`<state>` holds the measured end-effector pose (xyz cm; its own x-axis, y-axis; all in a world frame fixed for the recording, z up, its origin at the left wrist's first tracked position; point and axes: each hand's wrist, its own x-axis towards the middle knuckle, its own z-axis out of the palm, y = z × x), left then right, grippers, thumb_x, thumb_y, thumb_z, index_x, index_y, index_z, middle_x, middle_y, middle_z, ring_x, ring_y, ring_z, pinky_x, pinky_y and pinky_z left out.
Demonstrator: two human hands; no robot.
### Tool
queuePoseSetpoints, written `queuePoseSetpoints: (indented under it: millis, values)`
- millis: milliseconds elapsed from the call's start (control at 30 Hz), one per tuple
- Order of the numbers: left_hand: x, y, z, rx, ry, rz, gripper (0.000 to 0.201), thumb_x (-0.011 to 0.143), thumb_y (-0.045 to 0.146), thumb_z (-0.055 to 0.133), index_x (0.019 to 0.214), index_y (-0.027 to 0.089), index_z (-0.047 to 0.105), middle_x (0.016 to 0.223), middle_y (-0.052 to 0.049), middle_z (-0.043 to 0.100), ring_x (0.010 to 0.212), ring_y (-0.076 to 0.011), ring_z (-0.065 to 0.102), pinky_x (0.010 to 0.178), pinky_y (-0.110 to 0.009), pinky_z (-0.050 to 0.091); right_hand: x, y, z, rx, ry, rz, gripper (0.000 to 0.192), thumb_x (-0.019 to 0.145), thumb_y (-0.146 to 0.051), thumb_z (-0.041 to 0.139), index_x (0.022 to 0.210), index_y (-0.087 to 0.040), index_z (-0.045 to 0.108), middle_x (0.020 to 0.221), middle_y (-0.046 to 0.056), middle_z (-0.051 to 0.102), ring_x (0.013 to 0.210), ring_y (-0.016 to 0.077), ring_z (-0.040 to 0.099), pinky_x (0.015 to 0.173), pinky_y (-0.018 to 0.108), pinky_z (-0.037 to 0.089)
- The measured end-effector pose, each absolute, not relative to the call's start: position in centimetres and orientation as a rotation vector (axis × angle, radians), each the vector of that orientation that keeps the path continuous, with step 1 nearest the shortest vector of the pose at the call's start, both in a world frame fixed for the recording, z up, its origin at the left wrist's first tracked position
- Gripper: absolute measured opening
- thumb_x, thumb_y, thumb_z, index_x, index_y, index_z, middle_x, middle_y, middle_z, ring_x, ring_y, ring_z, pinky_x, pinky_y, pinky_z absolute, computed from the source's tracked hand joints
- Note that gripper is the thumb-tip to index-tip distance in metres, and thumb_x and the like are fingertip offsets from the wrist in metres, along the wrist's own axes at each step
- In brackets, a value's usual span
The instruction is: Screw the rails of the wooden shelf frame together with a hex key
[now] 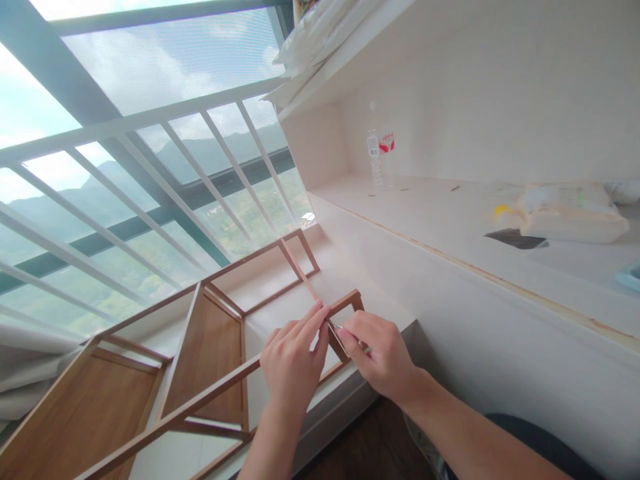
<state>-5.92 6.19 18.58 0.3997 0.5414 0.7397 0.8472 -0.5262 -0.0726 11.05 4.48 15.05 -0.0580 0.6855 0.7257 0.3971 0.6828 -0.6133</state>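
Along the upper left: window [175, 60], large, dark-framed, crossed by a pale railing [150, 119]. To the right, white shelf [430, 210], its front edge worn to brown. Lower left to centre, wooden rack [210, 360], brown rails and flat panels, lying over a white ledge beneath the window. Left hand [295, 353]: fingers together, tips touching the near rail close to its far end; whether this grip is clamped on the wood, cannot tell. Right hand [383, 343]: just beside the left, its grip pinched on a slim metallic item held against the same rail (most of the rack extends leftward from both grips, only a short end section lying beyond). On the shelf, pale plastic package [570, 210], lying flat; clear bottle [383, 143], upright, red label. Smallest listed, the metallic item [337, 326], largely hidden by fingers.
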Motion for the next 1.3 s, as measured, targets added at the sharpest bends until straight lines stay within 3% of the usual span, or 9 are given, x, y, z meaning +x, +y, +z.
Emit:
queuePoseSetpoints:
  millis: [400, 733, 1100, 1300]
  values:
    - [-5.8, 6.3, 18.7, -2.225, -1.18, -0.931, 0.025, 0.094, 0.023, 0.065, 0.116, 0.031, 0.073, 0.115, 0.004, 0.077, 0.08, -0.0152, 0.075, 0.071, -0.032, 0.051, 11.2, 4.3, 15.0, -0.869, -1.529, 0.792, 0.042, 0.102, -0.034, 0.046, 0.072, -0.017, 0.07, 0.064, 0.0, 0.059, 0.063, 0.0138, 0.055, 0.062, 0.027, 0.041]
    - [-5.9, 6.2, 18.6, -2.23, -1.184, -0.925, 0.025, 0.095, 0.023, 0.064, 0.117, 0.031, 0.073, 0.117, 0.004, 0.077, 0.08, -0.0154, 0.075, 0.072, -0.032, 0.05, 11.0, 4.0, 14.3, -0.866, -1.641, 0.471, 0.03, 0.102, -0.026, 0.05, 0.072, -0.02, 0.051, 0.067, -0.003, 0.047, 0.062, 0.0123, 0.044, 0.062, 0.027, 0.036]
    - [-5.9, 6.0, 18.7, -2.238, -1.172, -0.93, 0.026, 0.094, 0.022, 0.064, 0.117, 0.03, 0.072, 0.118, 0.005, 0.076, 0.08, -0.0144, 0.074, 0.071, -0.032, 0.049, 10.9, 3.9, 13.8, -0.797, -1.768, 0.236, 0.013, 0.1, -0.017, 0.054, 0.09, -0.019, 0.061, 0.078, 0.003, 0.062, 0.074, 0.0165, 0.054, 0.071, 0.029, 0.041]
    - [-5.9, 6.2, 18.6, -2.235, -1.164, -0.933, 0.025, 0.095, 0.022, 0.064, 0.117, 0.03, 0.073, 0.119, 0.005, 0.076, 0.081, -0.0147, 0.074, 0.071, -0.032, 0.049, 10.9, 3.9, 13.9, -0.831, -1.778, 0.178, 0.013, 0.101, -0.019, 0.054, 0.09, -0.019, 0.063, 0.076, 0.003, 0.061, 0.074, 0.0172, 0.053, 0.07, 0.03, 0.041]
